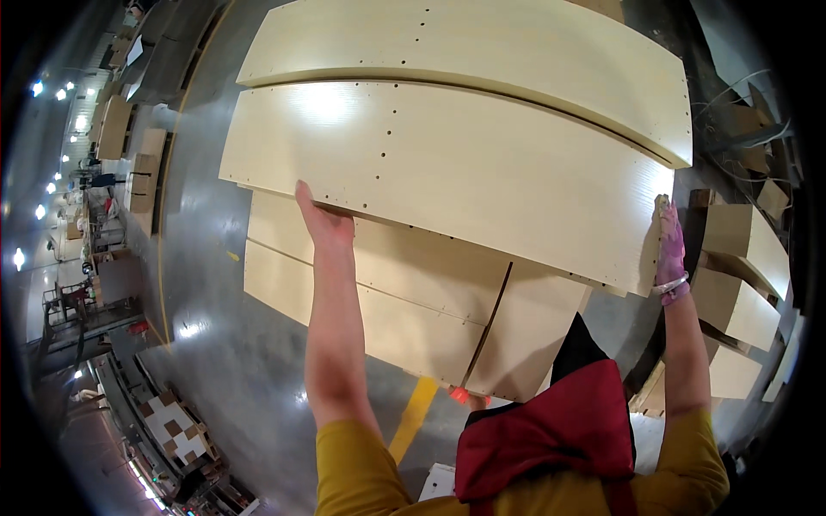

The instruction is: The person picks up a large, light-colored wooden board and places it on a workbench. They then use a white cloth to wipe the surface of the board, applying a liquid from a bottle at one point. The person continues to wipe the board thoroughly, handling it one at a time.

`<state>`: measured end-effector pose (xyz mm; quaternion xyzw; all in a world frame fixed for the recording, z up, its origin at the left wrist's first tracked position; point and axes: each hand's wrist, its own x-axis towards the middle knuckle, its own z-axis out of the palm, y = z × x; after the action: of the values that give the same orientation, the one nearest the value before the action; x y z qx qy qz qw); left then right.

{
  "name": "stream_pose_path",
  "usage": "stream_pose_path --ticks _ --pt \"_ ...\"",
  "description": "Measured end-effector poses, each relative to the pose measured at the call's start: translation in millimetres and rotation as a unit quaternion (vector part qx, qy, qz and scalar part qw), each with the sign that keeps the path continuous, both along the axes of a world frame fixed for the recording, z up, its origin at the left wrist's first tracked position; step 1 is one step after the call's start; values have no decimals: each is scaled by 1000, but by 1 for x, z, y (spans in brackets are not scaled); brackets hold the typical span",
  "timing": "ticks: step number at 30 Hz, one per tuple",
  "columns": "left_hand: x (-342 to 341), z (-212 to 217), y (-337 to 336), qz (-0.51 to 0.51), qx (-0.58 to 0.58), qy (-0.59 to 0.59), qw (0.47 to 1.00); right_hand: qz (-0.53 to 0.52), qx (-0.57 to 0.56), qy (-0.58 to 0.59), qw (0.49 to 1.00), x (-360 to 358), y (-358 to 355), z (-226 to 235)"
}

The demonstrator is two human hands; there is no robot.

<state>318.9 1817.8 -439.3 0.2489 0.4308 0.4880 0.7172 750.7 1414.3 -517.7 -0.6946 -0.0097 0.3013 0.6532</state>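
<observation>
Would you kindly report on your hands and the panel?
Left hand at near edge of pale panel; gloved right hand at its right end; similar panel beyond.

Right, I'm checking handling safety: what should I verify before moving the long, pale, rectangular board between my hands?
1. Bare left hand at the near edge of the long, pale, rectangular board: ok.
2. Pink-gloved right hand at its right end: ok.
3. Both hands gloved: not ok; left bare.
4. Left fingers' hold underneath: cannot tell; hidden.
5. Separation from the similar pale board beyond: cannot tell.
</observation>
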Motion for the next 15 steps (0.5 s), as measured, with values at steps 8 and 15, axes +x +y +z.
stream_pose_path --ticks 8,15 --pt "-38 -31 11 -92 0 -10 996 153 40 -208 965 -24 3 18" --pt "-41 -100 4 158 -239 67 956 -2 -16 103 995 -50 28 98"
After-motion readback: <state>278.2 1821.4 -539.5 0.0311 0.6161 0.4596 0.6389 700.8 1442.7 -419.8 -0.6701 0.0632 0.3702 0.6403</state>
